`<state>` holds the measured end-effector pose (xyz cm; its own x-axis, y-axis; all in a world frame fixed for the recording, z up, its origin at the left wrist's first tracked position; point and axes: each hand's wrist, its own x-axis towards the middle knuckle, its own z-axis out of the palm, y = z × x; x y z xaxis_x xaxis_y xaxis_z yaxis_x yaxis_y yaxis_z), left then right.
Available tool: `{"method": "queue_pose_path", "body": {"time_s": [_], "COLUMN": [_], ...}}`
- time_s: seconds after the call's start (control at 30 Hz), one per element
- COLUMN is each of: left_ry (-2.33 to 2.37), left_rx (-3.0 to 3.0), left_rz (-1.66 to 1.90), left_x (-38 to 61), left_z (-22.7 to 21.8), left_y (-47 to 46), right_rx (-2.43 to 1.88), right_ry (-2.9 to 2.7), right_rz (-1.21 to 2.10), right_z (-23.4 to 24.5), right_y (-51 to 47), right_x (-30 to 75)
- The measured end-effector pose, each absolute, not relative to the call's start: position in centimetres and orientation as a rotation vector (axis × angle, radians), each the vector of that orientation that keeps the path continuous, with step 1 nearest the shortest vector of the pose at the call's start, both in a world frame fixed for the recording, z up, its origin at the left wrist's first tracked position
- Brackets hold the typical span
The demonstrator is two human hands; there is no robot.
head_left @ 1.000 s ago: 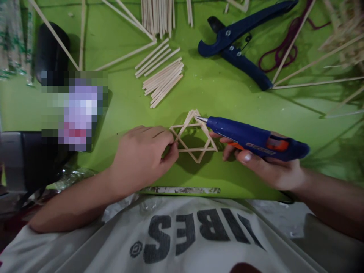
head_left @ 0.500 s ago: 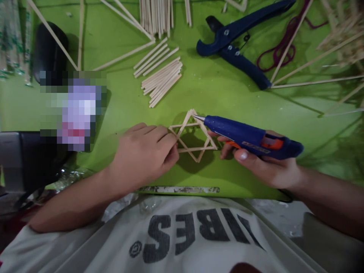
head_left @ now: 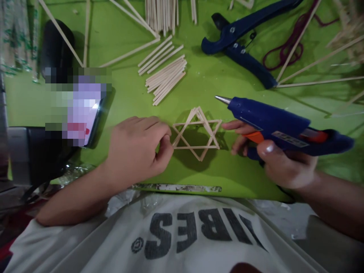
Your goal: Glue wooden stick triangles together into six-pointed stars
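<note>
A six-pointed star of thin wooden sticks (head_left: 197,133) lies on the green table (head_left: 216,81) near its front edge. My left hand (head_left: 136,148) rests at the star's left point, fingers curled and pinched against it. My right hand (head_left: 280,161) grips a blue glue gun (head_left: 280,123) with an orange trigger. Its metal nozzle points left, lifted above and right of the star, clear of the wood. Two fingers of that hand stretch toward the star's right point.
A pile of short sticks (head_left: 165,77) lies behind the star, longer sticks (head_left: 160,15) at the far edge. Blue cutters (head_left: 244,41) lie at back right by a dark red cord (head_left: 284,49). A phone (head_left: 82,113) leans at left beside a black object (head_left: 55,47).
The glue gun has lifted off the star's top and drawn back to the right. My left hand has stayed at the star's left point.
</note>
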<state>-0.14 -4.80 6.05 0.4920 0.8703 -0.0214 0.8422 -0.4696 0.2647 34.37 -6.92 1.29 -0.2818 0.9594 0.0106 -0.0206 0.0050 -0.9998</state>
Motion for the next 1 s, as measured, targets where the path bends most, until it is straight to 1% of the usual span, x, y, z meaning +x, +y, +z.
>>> {"method": "queue_pose_path", "body": {"time_s": [0.13,0.37,0.7,1.0], "left_ry": [1.39,1.335,1.271,1.38], "left_rx": [2.488,2.629,2.755,2.677], "left_rz": [0.121,-0.051,0.069,-0.006], "left_x": [-0.1,0.4,0.2,0.1], "left_z": [6.5,6.4,5.8,5.8], "left_y": [-4.9,-5.1,-5.4,-5.5], "right_rx": [-0.982,-1.093,-1.088,-1.002], "right_ry": [-1.42,-1.466,-1.457,-1.482], "right_rz": [1.472,1.557,1.592,1.53], "right_z": [1.2,0.7,0.6,0.2], "right_y": [-6.8,-7.4,-7.3,-7.2], "right_x": [34.3,35.1,35.3,35.2]}}
